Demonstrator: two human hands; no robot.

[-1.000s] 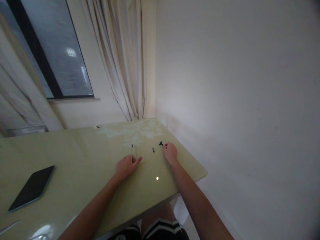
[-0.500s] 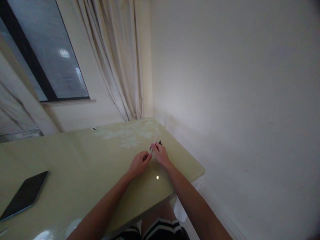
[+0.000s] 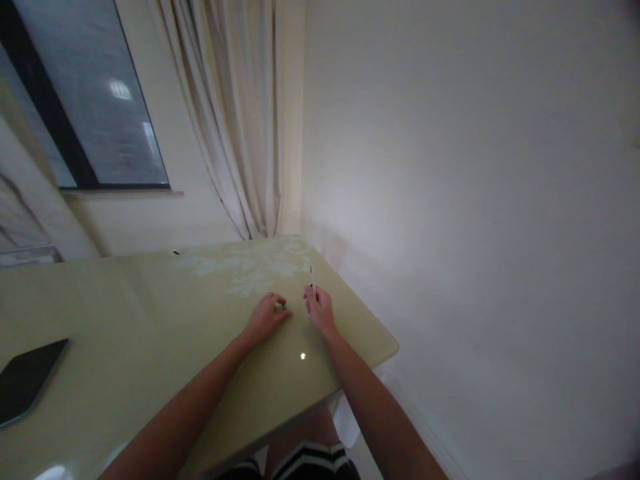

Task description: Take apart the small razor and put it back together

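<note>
Above the table [image 3: 165, 313], my right hand [image 3: 321, 311] is closed round a slim, white, pen-like stick [image 3: 313, 279]. The stick points up and away from me, with a dark mark near its top end. A hand's width to the left, my left hand [image 3: 264, 318] pinches a small dark piece [image 3: 284, 307] between thumb and fingers. The piece is too small to name. Both hands are low over the tabletop, apart from each other.
A dark flat tablet-like slab [image 3: 31, 377] lies at the left of the table. A tiny black item [image 3: 175, 253] sits by the far edge. A wall [image 3: 450, 200] borders the right side, and a curtain [image 3: 235, 120] hangs behind the table.
My hands were together at the stick and have now drawn apart, the left one moving left with the small dark piece. The stick stands more upright, and the view has shifted slightly.
</note>
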